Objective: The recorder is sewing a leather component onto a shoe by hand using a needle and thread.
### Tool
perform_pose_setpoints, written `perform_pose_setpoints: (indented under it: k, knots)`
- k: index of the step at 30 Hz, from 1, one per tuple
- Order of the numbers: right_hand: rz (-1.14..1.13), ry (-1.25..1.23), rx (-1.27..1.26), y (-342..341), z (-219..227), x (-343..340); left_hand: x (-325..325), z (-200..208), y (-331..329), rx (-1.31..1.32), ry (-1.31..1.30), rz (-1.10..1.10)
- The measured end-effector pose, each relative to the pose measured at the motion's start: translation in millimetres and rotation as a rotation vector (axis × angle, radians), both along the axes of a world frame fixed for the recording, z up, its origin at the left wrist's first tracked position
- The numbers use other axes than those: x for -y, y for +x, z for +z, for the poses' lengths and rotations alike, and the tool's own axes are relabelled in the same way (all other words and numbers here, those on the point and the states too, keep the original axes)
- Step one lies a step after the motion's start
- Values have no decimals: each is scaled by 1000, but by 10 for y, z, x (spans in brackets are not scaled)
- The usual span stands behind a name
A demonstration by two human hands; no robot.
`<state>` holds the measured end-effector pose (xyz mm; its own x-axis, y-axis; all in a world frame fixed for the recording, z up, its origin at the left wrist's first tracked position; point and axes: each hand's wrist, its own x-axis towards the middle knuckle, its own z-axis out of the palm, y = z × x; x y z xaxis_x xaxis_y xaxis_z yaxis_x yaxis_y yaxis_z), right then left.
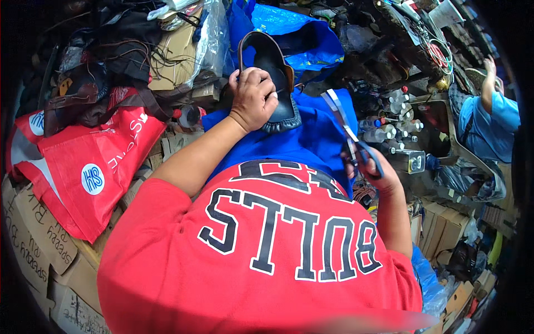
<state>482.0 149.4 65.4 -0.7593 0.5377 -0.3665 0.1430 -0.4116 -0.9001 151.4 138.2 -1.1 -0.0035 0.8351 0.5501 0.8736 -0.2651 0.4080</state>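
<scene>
A black leather shoe (282,116) with a gathered, moccasin-like toe lies over the blue cloth (317,114) on my lap. Its toe points toward me, and a brown edge runs round its opening. My left hand (253,100) grips the shoe at its left side, fingers over the edge. To the right and apart from the shoe, my right hand (385,175) holds scissors (349,132) by their blue handles. The blades point up and away, slightly parted. Fingers inside the handles are partly hidden.
A red bag (105,167) rests on cardboard boxes (47,239) at left. Several small bottles (392,125) stand at right, near another person in a blue shirt (489,125). Blue plastic bags (317,42) and cardboard (173,53) lie at the back.
</scene>
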Motion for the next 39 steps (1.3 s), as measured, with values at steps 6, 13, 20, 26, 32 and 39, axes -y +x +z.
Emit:
perform_pose_setpoints:
  k: [6,13,20,26,32,39]
  knots:
    - [177,-146,139,-460,-59,12,109,-54,-8,18,34,-1]
    - [85,-168,153,-831,-193,-142,174,-8,-85,18,60,6]
    - [64,-108,117,-1025,-220,-215,164,-7,-140,36,58,1]
    - [45,-54,144,-1066,-299,-256,149,-28,-150,41,67,-17]
    - [42,-6,160,-1052,-384,-273,137,-37,-162,38,49,-31]
    - [23,-81,121,-1082,-360,-253,124,-41,-151,23,45,-37]
